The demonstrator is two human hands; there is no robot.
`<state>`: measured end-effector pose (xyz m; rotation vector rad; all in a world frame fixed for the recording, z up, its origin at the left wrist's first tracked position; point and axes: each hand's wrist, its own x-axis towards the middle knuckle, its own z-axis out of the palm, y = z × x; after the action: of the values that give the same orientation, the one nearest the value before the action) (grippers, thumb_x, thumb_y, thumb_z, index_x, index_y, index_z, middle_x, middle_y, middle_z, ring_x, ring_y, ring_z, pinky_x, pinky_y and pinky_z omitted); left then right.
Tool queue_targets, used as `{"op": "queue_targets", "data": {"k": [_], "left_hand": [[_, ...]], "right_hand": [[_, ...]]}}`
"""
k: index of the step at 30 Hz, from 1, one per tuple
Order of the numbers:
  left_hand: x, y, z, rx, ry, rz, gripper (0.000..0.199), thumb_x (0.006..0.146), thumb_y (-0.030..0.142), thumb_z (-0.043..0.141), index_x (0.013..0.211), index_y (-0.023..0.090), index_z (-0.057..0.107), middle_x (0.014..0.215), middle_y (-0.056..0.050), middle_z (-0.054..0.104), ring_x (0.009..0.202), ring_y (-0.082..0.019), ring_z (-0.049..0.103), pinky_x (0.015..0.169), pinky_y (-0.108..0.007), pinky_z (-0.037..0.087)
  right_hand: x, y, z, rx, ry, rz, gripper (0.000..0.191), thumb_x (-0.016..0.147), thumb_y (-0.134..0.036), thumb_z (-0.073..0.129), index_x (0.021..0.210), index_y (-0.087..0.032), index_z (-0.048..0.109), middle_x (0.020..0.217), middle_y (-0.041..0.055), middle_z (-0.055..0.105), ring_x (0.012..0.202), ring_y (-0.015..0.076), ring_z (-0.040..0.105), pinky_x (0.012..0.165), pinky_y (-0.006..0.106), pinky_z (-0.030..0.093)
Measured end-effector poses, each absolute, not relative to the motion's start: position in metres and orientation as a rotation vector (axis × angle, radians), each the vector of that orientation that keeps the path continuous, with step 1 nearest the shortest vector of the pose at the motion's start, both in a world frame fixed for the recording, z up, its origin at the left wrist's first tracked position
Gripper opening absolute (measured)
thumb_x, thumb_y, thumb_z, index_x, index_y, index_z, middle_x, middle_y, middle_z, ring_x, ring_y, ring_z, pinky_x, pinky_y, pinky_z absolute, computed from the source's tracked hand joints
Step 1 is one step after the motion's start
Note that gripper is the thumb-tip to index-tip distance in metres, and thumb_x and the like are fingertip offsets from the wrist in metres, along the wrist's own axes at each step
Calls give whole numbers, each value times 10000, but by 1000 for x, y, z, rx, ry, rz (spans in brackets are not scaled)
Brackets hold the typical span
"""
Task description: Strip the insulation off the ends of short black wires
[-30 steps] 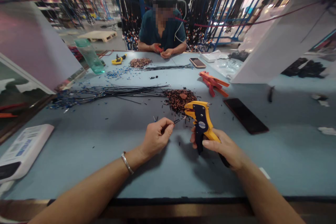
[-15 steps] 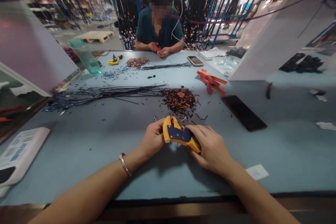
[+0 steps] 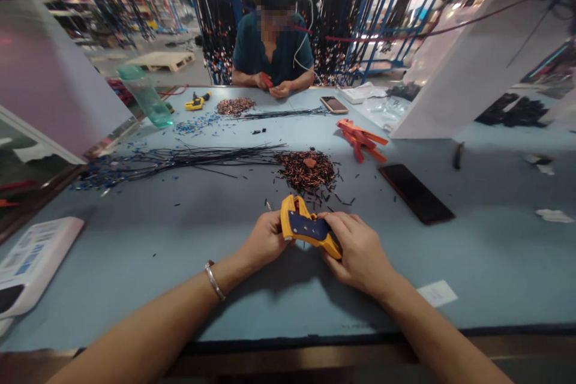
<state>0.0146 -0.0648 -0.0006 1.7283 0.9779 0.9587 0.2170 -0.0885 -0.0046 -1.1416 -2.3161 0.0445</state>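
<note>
A yellow and dark blue hand tool (image 3: 308, 228), like a wire stripper, is held above the table's front middle. My right hand (image 3: 357, 250) is wrapped round its handles. At the tool's head, my left hand (image 3: 266, 239) has its fingers pressed together; what they pinch is mostly hidden, with a thin tip showing above them. Just beyond the tool lies a heap of short black and copper pieces (image 3: 308, 169). A bundle of long black wires (image 3: 202, 158) stretches left from the heap to blue ends.
Red pliers-like tools (image 3: 360, 139) and a dark phone (image 3: 416, 193) lie to the right. A white device (image 3: 38, 261) sits at the left, a green bottle (image 3: 148, 98) farther back. Across the table sits a person (image 3: 273, 48) holding something red.
A small piece near the tool's jaws is no longer visible there. The tool and both my hands have shifted only slightly.
</note>
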Motion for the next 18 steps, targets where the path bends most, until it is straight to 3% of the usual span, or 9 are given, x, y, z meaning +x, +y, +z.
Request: {"op": "queue_targets", "data": {"k": [5, 11, 18], "left_hand": [[17, -66, 3, 1711, 969, 972, 254, 805, 297, 598, 607, 139, 606, 550, 3, 597, 513, -103, 506, 523, -209, 444], [17, -66, -6, 1711, 990, 954, 326, 836, 334, 538, 564, 157, 509, 472, 37, 474, 431, -76, 399, 440, -187, 346], [15, -65, -12, 1984, 1260, 924, 149, 801, 175, 538, 778, 145, 682, 665, -13, 680, 599, -133, 572, 616, -236, 426]], "right_hand": [[216, -90, -5, -1191, -2340, -42, 328, 686, -150, 505, 1006, -137, 574, 888, 136, 702, 723, 260, 625, 670, 357, 472], [218, -90, -9, -1237, -2314, -75, 242, 700, -139, 493, 920, -138, 594, 772, 106, 709, 626, 229, 638, 583, 304, 420], [220, -87, -14, -1317, -2308, -81, 163, 704, -147, 492, 835, -166, 587, 680, 65, 707, 532, 192, 636, 508, 264, 371]]}}
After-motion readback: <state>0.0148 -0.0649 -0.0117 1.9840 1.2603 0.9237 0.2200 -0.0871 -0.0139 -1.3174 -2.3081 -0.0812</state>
